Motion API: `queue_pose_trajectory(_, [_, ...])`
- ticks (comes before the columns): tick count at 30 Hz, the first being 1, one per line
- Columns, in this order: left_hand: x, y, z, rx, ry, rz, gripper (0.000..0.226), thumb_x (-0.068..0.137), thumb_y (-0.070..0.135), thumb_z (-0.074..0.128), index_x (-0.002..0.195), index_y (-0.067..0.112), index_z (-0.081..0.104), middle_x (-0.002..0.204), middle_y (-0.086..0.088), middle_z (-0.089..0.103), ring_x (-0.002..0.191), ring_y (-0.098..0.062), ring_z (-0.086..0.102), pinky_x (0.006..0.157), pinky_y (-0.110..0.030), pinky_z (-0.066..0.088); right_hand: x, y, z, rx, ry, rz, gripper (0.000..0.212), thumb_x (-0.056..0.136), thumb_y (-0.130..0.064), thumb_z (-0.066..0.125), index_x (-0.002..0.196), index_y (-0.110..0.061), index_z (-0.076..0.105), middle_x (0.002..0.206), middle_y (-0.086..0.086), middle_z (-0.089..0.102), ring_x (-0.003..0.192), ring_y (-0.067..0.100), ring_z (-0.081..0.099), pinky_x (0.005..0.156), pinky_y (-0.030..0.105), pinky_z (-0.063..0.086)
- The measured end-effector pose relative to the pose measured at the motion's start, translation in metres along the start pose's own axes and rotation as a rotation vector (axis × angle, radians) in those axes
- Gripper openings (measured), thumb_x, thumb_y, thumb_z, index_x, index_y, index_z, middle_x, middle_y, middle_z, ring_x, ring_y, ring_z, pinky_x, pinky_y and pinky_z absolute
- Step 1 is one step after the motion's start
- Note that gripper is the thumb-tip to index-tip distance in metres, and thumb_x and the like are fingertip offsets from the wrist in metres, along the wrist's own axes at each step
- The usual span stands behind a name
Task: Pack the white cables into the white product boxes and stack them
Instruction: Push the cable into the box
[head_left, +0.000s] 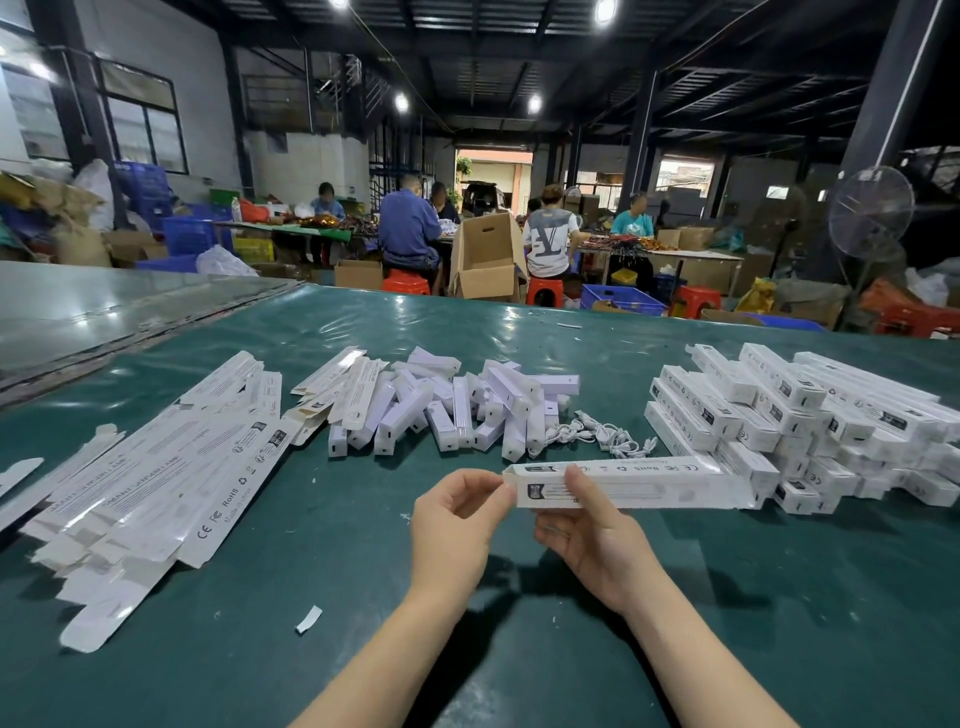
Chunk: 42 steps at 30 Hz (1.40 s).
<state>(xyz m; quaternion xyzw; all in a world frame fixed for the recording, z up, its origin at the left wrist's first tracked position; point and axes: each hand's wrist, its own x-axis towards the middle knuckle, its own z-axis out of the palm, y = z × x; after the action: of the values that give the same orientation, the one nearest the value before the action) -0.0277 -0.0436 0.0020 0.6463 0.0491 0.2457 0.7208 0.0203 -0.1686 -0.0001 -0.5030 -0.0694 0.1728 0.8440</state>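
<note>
Now right hand (592, 535) grips white box (649, 483), left hand (457, 525) pinches its end (close squarely, keep level), then onto stack (779, 415).

Your table (779, 623) is glossy dark green. The box (644, 483) you hold and the stacked boxes (779, 410) by the right edge are white with black print; the flat cartons (171, 467) by the left edge match, and the cables (597, 434) are plain white.

One head-worn wide-angle view, above near edge of green table (322, 571), faces forward and down. Left hand (457, 525), right hand (592, 540) holding white product box (649, 483) closest, centre-low. Seated workers (410, 228) far, upper half.
</note>
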Motion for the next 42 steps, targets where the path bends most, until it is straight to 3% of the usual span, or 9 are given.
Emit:
queue_pose_trajectory(5, [-0.005, 0.002, 0.006, 0.029, 0.099, 0.003, 0.022, 0.080, 0.003, 0.068, 0.071, 0.023, 0.070, 0.068, 0.013, 0.071, 0.069, -0.002, 0.064, 0.075, -0.019, 0.052, 0.001, 0.004, 0.003, -0.037, 0.102, -0.087, 0.032, 0.061, -0.032, 0.065, 0.081, -0.007, 0.064, 0.063, 0.004, 0.067, 0.046, 0.011, 0.057, 0.047, 0.024, 0.050])
queue_pose_trajectory(10, [-0.015, 0.008, 0.018, 0.174, -0.282, 0.082, 0.040, 0.076, 0.008, 0.065, 0.099, 0.039, 0.058, 0.109, 0.019, 0.061, 0.095, 0.017, 0.053, 0.078, -0.006, 0.044, 0.000, -0.006, -0.006, 0.068, 0.234, -0.130, 0.032, 0.065, -0.033, 0.064, 0.080, -0.005, 0.064, 0.061, 0.005, 0.067, 0.044, 0.009, 0.055, 0.043, 0.022, 0.047])
queue_pose_trajectory(14, [-0.012, 0.004, 0.013, 0.055, -0.384, -0.148, 0.056, 0.058, 0.021, 0.056, 0.112, 0.032, 0.054, 0.112, 0.015, 0.060, 0.104, -0.003, 0.055, 0.093, -0.026, 0.045, -0.002, 0.000, -0.004, -0.078, 0.346, -0.271, 0.004, 0.077, -0.015, 0.069, 0.076, -0.015, 0.065, 0.060, -0.004, 0.069, 0.049, 0.006, 0.060, 0.045, 0.019, 0.048])
queue_pose_trajectory(18, [-0.002, 0.001, 0.006, -0.154, -0.375, -0.397, 0.054, 0.074, 0.008, 0.064, 0.122, 0.019, 0.044, 0.093, -0.004, 0.069, 0.089, -0.013, 0.064, 0.076, -0.025, 0.052, -0.002, 0.004, 0.001, -0.394, 0.366, -0.499, 0.024, 0.078, -0.011, 0.069, 0.096, -0.026, 0.064, 0.077, -0.017, 0.068, 0.073, -0.004, 0.061, 0.062, 0.012, 0.046])
queue_pose_trajectory(23, [0.003, -0.001, -0.011, 0.633, -0.330, 0.061, 0.057, 0.080, 0.014, 0.058, 0.130, 0.031, 0.039, 0.099, 0.017, 0.064, 0.072, 0.000, 0.058, 0.079, -0.016, 0.043, -0.002, -0.001, -0.010, -1.010, 0.568, -0.699, 0.019, 0.080, -0.011, 0.060, 0.098, -0.016, 0.059, 0.070, -0.003, 0.060, 0.066, 0.027, 0.047, 0.060, 0.031, 0.037])
queue_pose_trajectory(28, [0.051, -0.003, -0.029, 0.911, 0.050, 0.284, 0.045, 0.077, 0.010, 0.059, 0.121, 0.010, 0.054, 0.121, -0.005, 0.056, 0.116, -0.023, 0.045, 0.096, -0.029, 0.031, 0.002, -0.007, -0.016, -1.636, 0.417, -0.448, 0.040, 0.084, -0.056, 0.048, 0.112, -0.027, 0.051, 0.097, -0.001, 0.055, 0.095, 0.025, 0.053, 0.078, 0.034, 0.039])
queue_pose_trajectory(35, [0.127, -0.006, -0.048, 1.511, -0.278, 0.017, 0.049, 0.089, 0.031, 0.048, 0.136, 0.023, 0.041, 0.149, -0.015, 0.015, 0.136, -0.030, 0.020, 0.107, -0.040, 0.029, 0.004, -0.011, -0.020, -1.528, 0.351, -0.422, 0.039, 0.078, -0.064, 0.047, 0.094, -0.028, 0.049, 0.083, -0.005, 0.058, 0.081, 0.022, 0.055, 0.064, 0.031, 0.039])
queue_pose_trajectory(39, [0.118, -0.017, -0.046, 1.521, -0.062, 0.158, 0.029, 0.090, 0.023, 0.045, 0.102, 0.011, 0.069, 0.104, -0.013, 0.061, 0.100, -0.031, 0.053, 0.083, -0.036, 0.044, 0.005, -0.013, -0.021, -1.548, 0.314, -0.428, 0.039, 0.082, -0.064, 0.044, 0.093, -0.026, 0.046, 0.078, -0.007, 0.055, 0.074, 0.020, 0.049, 0.059, 0.031, 0.033])
queue_pose_trajectory(42, [0.094, -0.022, -0.047, 1.195, 0.129, 0.202, 0.025, 0.088, 0.023, 0.053, 0.075, 0.013, 0.072, 0.077, -0.003, 0.065, 0.083, -0.025, 0.057, 0.068, -0.031, 0.043, 0.005, -0.013, -0.019, -1.593, 0.275, -0.427, 0.037, 0.085, -0.062, 0.042, 0.094, -0.027, 0.046, 0.080, -0.008, 0.053, 0.074, 0.019, 0.047, 0.059, 0.030, 0.030])
